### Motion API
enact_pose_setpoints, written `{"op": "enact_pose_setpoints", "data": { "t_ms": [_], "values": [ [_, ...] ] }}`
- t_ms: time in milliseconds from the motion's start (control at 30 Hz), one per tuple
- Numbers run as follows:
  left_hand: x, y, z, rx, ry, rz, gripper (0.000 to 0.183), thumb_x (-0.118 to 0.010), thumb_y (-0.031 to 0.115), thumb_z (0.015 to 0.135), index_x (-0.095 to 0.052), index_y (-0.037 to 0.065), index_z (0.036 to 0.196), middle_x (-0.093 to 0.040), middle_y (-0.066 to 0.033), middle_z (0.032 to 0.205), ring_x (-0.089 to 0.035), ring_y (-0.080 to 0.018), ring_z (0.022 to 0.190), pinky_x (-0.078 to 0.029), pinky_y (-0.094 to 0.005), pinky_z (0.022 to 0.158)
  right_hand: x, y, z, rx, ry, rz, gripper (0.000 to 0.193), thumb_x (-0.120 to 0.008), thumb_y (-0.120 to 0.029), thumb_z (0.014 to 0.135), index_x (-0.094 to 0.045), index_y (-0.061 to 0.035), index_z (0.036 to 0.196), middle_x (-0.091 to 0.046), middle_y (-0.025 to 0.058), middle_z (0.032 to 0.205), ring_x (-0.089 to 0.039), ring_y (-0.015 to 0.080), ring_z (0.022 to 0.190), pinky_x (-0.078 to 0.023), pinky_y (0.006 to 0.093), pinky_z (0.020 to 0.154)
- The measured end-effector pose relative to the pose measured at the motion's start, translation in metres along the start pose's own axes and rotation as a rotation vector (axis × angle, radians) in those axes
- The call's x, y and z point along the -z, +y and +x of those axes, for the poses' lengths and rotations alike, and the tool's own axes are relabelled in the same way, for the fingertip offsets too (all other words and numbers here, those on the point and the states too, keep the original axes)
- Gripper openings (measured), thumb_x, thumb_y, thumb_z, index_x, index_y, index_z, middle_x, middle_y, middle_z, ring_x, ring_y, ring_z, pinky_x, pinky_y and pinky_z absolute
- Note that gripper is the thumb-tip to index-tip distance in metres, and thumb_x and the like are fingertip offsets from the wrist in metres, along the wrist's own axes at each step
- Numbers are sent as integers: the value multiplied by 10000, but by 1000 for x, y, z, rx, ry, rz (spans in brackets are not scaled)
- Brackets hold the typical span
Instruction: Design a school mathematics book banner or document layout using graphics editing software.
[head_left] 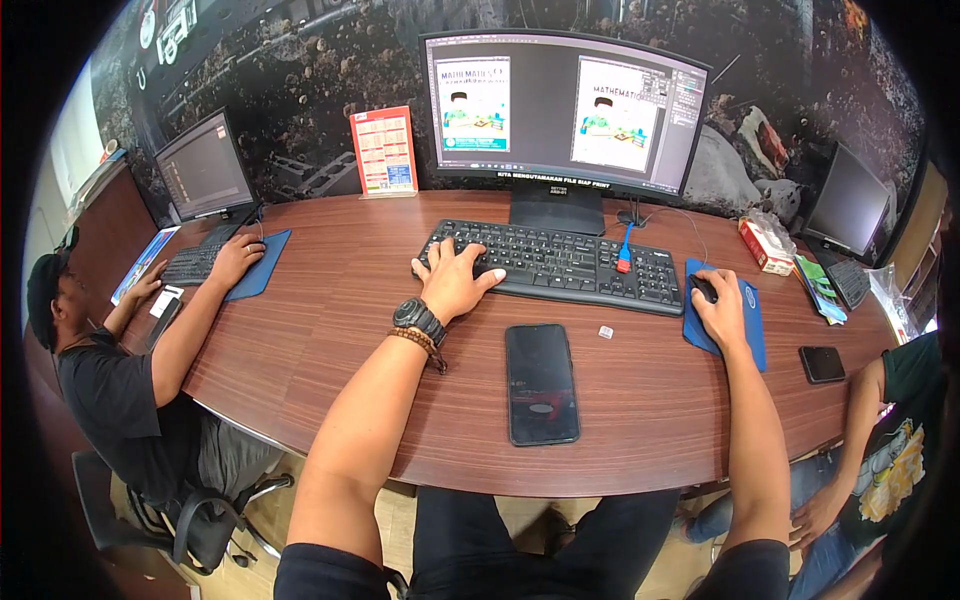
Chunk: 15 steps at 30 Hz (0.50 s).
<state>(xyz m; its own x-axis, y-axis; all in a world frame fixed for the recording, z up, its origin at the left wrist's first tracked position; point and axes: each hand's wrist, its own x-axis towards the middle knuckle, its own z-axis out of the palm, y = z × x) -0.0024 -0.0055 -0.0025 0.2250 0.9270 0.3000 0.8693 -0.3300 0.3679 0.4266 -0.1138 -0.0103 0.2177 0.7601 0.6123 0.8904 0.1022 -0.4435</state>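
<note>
My left hand (pixel 455 282) rests with spread fingers on the left end of a black keyboard (pixel 560 262). A dark watch (pixel 414 317) and a beaded bracelet circle that wrist. On a blue mouse pad (pixel 752 335), my right hand (pixel 724 316) is wrapped over a dark computer mouse (pixel 703 289), mostly covered by the fingers. Behind the keyboard stands a wide monitor (pixel 545 110) showing two cover layouts with a cartoon figure at a desk. A blue strap with a red end (pixel 624 262) lies across the keyboard's right part.
A black phone (pixel 542 385) and a small whitish piece (pixel 606 332) lie before the keyboard. A red desk calendar (pixel 384 152) stands left of the monitor, a tissue box (pixel 767 245) to the right. At left a person (pixel 110 370) uses another computer; another person (pixel 880 440) sits at right near a second phone (pixel 822 365).
</note>
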Motion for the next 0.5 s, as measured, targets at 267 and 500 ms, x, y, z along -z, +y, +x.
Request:
{"op": "enact_pose_setpoints", "data": {
  "t_ms": [267, 500],
  "values": [
    [0, 0, 1, 7, -19, 3, 625, -654, 558, 885, -588, 157, 1360, -319, -318, 1519, -209, -475, 1443, -83, -742, 1081, 0, -2, 0, -10, -12, -6, 349, -683, -185, 813, -677, -50, 1135, -579, 175, 1180, -583, 366, 1126, -473, 431, 972],
    [1, 2, 0, 11, -6, -6, 603, -662, 543, 892, -592, 166, 1358, -316, -335, 1516, -210, -474, 1453, -102, -725, 1096, 1, -4, -1, -62, -2, -29, 324, -679, -186, 811, -689, -47, 1104, -584, 165, 1173, -588, 360, 1117, -476, 426, 967]
  ]
}}
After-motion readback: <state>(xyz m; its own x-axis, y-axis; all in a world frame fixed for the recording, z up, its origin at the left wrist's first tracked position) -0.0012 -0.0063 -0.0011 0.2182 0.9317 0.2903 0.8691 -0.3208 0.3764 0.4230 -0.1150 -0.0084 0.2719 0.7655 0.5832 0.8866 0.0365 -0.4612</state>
